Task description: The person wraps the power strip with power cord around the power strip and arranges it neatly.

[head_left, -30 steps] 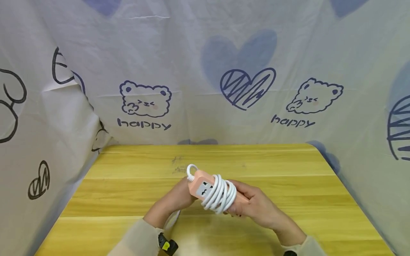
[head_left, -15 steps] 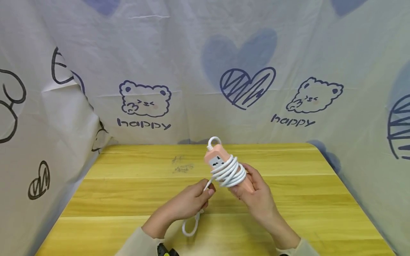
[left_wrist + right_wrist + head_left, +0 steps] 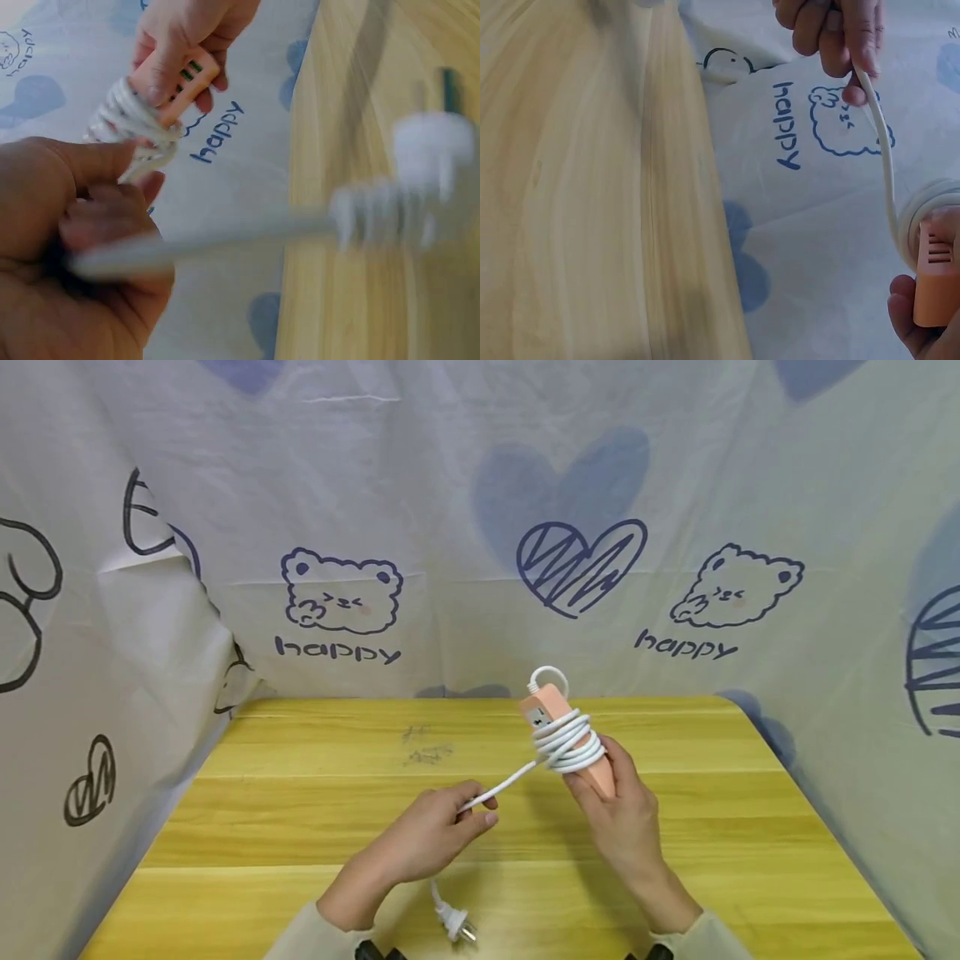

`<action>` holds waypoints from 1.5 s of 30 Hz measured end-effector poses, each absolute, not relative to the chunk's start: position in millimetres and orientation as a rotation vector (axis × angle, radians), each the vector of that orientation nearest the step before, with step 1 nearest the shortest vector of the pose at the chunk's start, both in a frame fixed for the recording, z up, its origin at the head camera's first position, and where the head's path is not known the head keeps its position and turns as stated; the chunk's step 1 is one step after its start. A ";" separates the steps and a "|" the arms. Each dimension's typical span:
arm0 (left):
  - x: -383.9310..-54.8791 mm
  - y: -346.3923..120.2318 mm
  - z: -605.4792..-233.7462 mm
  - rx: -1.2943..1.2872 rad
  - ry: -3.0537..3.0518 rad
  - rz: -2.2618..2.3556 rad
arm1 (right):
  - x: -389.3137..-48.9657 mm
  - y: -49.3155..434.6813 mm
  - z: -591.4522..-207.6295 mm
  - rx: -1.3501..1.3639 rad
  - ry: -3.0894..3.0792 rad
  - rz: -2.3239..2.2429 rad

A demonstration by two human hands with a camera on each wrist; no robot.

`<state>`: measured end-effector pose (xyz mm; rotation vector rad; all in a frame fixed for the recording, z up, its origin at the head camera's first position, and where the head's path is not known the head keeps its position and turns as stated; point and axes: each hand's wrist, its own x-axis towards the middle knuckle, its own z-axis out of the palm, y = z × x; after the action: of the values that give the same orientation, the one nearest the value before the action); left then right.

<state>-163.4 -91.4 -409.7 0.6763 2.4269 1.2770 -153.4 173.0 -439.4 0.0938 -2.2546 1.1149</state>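
Observation:
My right hand [image 3: 626,814] grips the lower end of a pink power strip [image 3: 551,700], tilted above the table. White cord [image 3: 568,743] is wound several times round the strip's middle, and a small loop of it arches at the top end. From the coil a free length of cord [image 3: 513,779] runs taut to my left hand [image 3: 431,835], which pinches it between thumb and fingers. Below the left hand dangles the white plug [image 3: 453,920], its metal prongs pointing down and right. In the left wrist view, slots [image 3: 192,71] show on the strip's end beside the right hand.
The yellow wood-grain table [image 3: 300,810] lies under both hands, with faint dark scribbles [image 3: 429,754] on its surface. A pale curtain [image 3: 450,527] printed with bears and hearts hangs behind and on both sides.
The right hand has carried the strip up and to the right, turning it more upright. My left hand has come out from behind it, drawing cord off to the left; the plug now hangs in view.

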 end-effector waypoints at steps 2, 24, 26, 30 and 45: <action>-163.9 -92.8 -407.7 0.635 2.508 1.241 | -153.9 174.9 -441.7 0.085 -2.251 1.091; -177.9 -103.7 -413.5 0.145 2.997 1.169 | -151.5 174.7 -435.3 0.201 -2.142 1.013; -178.0 -103.8 -414.8 0.153 2.975 1.212 | -151.7 175.7 -435.4 0.200 -2.134 1.014; -176.7 -105.5 -415.4 0.185 2.920 1.340 | -153.3 178.7 -435.9 0.158 -2.119 1.025; -177.6 -107.6 -433.3 0.691 3.393 0.814 | -154.6 178.2 -434.4 0.124 -2.082 1.068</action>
<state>-177.6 -107.6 -433.3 0.6908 3.3933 0.8139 -154.6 178.2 -434.4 0.1242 -2.0823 1.0682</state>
